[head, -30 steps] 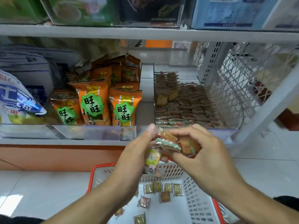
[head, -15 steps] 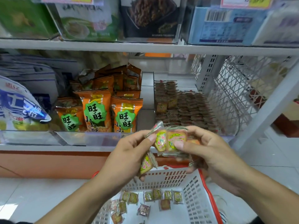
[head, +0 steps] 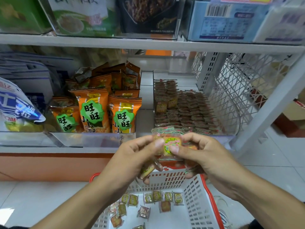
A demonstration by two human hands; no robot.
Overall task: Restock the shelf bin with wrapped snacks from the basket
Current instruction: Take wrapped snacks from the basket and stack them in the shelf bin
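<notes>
Both hands meet just in front of the shelf edge, above the basket. My left hand [head: 132, 156] and my right hand [head: 203, 156] pinch a small stack of clear-wrapped snacks [head: 170, 142] between thumbs and fingers. Another wrapped snack [head: 147, 170] sits in my left palm under curled fingers. The clear shelf bin [head: 231, 123] behind the hands holds tight rows of the same snacks. Several loose wrapped snacks [head: 156, 196] lie on the floor of the white basket [head: 194, 192] with its red rim.
Orange snack bags [head: 92, 109] fill a clear bin to the left of the target bin. A blue-and-white bag [head: 14, 109] is at far left. A white mesh side panel [head: 239, 90] bounds the bin on the right. Boxed goods sit on the shelf above [head: 148, 42].
Both hands rose slightly toward the bin and squared the snacks into a stack facing me. The view tilted up, showing more of the upper shelf.
</notes>
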